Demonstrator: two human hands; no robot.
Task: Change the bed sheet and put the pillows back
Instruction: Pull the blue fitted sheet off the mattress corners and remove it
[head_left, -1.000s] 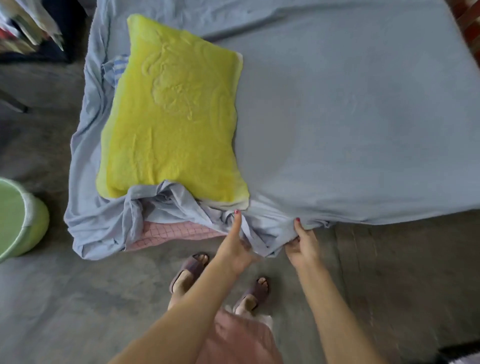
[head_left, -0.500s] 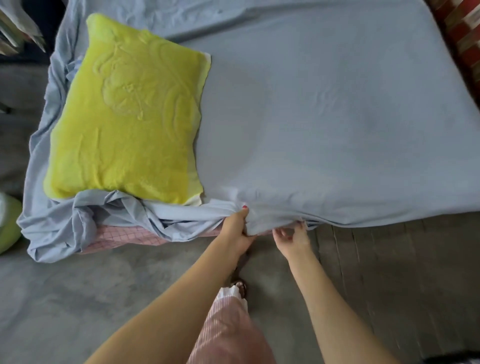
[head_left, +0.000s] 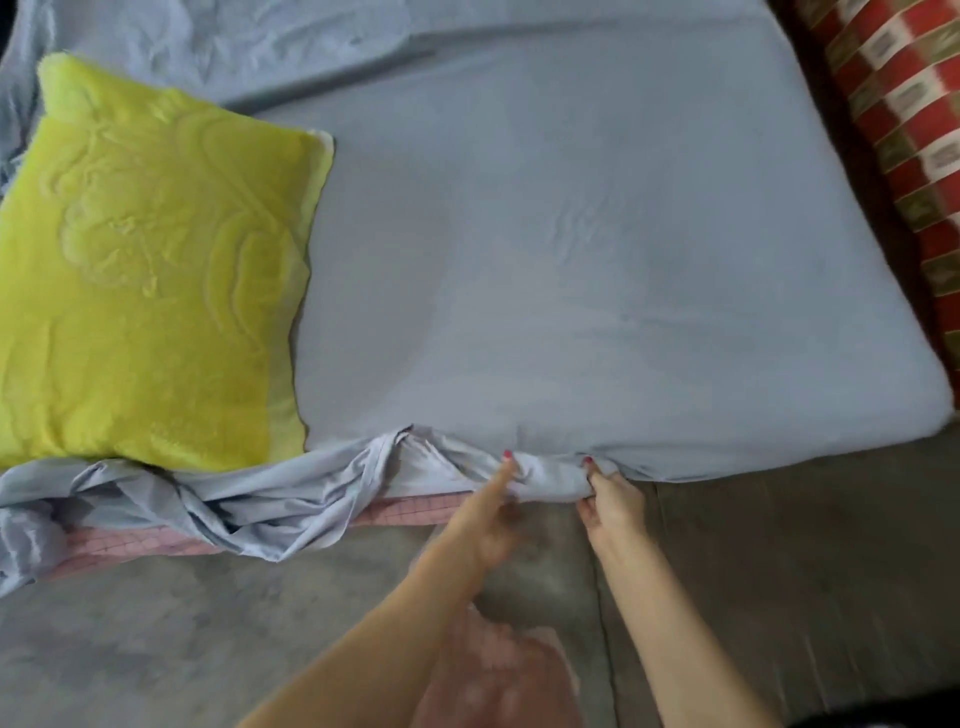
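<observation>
Fingers (head_left: 589, 512) of both hands partly hidden in sheet (head_left: 550, 480) edge.

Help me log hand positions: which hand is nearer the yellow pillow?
Left. The left hand is at the sheet edge just right of the yellow pillow; the right hand grips the edge farther right.

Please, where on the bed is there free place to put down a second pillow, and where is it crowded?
The smooth stretch of blue sheet is bare, bordered by the yellow pillow on one side and the red patterned cloth on the other. The near edge is crowded: the left hand and right hand hold the sheet there, beside bunched folds.
</observation>
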